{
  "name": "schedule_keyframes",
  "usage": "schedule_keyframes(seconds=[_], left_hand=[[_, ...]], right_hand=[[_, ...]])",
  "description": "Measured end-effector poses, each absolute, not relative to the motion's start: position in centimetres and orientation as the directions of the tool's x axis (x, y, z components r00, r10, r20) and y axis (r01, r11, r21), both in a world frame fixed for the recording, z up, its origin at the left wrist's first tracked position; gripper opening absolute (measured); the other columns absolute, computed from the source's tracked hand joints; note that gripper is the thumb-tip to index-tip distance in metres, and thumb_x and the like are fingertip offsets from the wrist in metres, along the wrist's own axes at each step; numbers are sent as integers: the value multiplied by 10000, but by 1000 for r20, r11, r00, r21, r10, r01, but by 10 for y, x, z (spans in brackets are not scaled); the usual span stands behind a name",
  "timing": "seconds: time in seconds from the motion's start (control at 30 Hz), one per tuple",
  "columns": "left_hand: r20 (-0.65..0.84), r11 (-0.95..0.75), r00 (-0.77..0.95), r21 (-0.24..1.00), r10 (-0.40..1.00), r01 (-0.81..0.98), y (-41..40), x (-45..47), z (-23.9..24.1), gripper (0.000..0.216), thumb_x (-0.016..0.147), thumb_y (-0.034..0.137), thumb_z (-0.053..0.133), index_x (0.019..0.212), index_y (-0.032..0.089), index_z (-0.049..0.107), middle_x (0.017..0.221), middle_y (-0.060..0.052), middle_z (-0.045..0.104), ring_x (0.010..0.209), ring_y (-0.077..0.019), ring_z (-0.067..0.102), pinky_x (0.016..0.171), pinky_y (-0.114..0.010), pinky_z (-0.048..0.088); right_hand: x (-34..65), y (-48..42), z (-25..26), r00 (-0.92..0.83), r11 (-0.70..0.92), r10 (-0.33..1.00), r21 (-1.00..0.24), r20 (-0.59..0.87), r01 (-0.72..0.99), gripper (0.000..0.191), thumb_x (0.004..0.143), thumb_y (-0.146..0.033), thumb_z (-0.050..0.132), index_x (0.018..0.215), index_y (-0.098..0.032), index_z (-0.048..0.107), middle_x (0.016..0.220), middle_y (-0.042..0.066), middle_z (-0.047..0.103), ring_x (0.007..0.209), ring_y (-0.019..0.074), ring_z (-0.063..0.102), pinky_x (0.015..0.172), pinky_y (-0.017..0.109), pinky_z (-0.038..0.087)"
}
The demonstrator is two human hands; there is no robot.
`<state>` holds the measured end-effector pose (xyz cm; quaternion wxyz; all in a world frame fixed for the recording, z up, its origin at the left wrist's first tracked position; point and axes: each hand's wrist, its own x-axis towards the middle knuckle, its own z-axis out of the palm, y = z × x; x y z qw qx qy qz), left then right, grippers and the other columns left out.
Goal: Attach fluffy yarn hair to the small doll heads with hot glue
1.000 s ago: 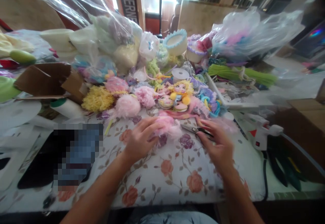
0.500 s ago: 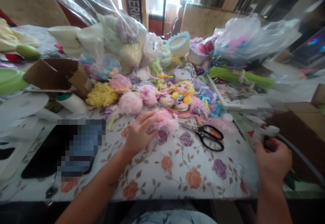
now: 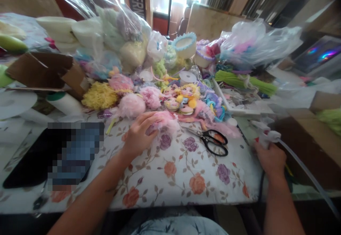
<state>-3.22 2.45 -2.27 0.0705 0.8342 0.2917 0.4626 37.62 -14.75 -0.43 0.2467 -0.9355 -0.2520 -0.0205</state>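
Note:
My left hand [image 3: 138,134] rests on the flowered tablecloth with its fingers curled over a pink fluffy piece [image 3: 170,126], which looks like yarn or tulle. Part of that piece is hidden under the fingers. At the right edge of the table my right hand [image 3: 273,160] is wrapped round the handle of a white hot glue gun [image 3: 265,137]. A long translucent glue stick [image 3: 303,165] curves out of its back, down to the right. Black-handled scissors [image 3: 213,142] lie between the hands, blades towards the pink piece.
Behind the hands are pompoms [image 3: 131,105], small dolls [image 3: 189,92], a ribbon spool [image 3: 187,77] and a white tray [image 3: 226,102]. Dark devices [image 3: 29,157], partly pixelated, lie at the left. Cardboard boxes stand at the left [image 3: 39,71] and right [image 3: 301,135].
The view has turned slightly right, so things appear further left. My right hand has settled round the glue gun's handle. My left hand stays on the pink fluffy piece.

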Motion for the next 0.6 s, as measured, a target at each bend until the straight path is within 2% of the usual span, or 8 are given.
schedule_keyframes(seconds=[0.03, 0.1, 0.17, 0.2, 0.27, 0.33, 0.43, 0.6], left_hand=[[739, -817, 388, 383, 551, 432, 26, -33, -23, 333, 792, 129, 638, 1112, 214, 606, 1166, -87, 656, 1106, -224, 613, 974, -380, 500], [752, -811, 365, 374, 549, 450, 29, -34, -23, 315, 797, 149, 640, 1104, 213, 610, 1152, -84, 665, 1094, -224, 621, 966, -380, 505], [755, -805, 355, 368, 551, 466, 31, -35, -22, 315, 793, 156, 651, 1102, 204, 611, 1143, -91, 668, 1086, -226, 624, 959, -378, 507], [753, -803, 357, 367, 552, 469, 31, -36, -22, 318, 788, 150, 657, 1099, 199, 611, 1141, -94, 668, 1087, -226, 623, 961, -376, 505], [748, -807, 372, 361, 550, 468, 30, -36, -22, 337, 778, 121, 659, 1104, 193, 610, 1152, -96, 662, 1102, -224, 613, 977, -371, 495], [740, -812, 392, 356, 547, 462, 28, -37, -23, 359, 776, 97, 650, 1119, 195, 603, 1172, -94, 652, 1127, -223, 597, 997, -372, 481], [728, -816, 410, 362, 549, 451, 28, -37, -25, 366, 788, 90, 633, 1135, 201, 595, 1187, -97, 637, 1153, -227, 574, 1014, -397, 470], [731, -836, 432, 361, 529, 412, 30, -37, -26, 362, 830, 90, 578, 1166, 223, 590, 1207, -96, 633, 1169, -226, 565, 1015, -419, 474]], right_hand=[[365, -149, 0, 881, -733, 437, -494, 183, 467, 271, 642, -256, 690, 487, -258, 468, 489, 32, 500, 641, 257, 572, 695, 399, 401], [336, -151, 8, 907, -584, 384, -716, 170, 382, 148, 634, -236, 695, 539, -219, 583, 509, 44, 555, 547, 218, 552, 620, 381, 427], [298, -153, 15, 879, -323, 464, -904, 106, 279, 97, 667, -280, 677, 687, -187, 661, 554, 42, 592, 430, 160, 481, 480, 337, 400], [278, -152, 17, 816, -246, 577, -948, 24, 202, 132, 683, -286, 673, 757, -177, 673, 570, 35, 597, 416, 146, 470, 447, 315, 393], [239, -148, 19, 643, -191, 760, -978, -93, 85, 233, 698, -307, 676, 887, -171, 684, 560, 19, 590, 445, 150, 504, 408, 271, 374], [207, -140, 18, 413, -229, 888, -973, -202, 16, 274, 728, -328, 651, 950, -171, 682, 524, -5, 566, 452, 138, 494, 416, 249, 377], [175, -127, 14, 197, -298, 935, -954, -295, -15, 287, 754, -358, 632, 961, -163, 677, 496, -24, 550, 422, 101, 450, 413, 215, 350], [157, -111, 7, 142, -356, 924, -934, -356, -24, 278, 796, -411, 606, 876, -149, 651, 454, -29, 543, 379, 79, 412, 392, 195, 304]])
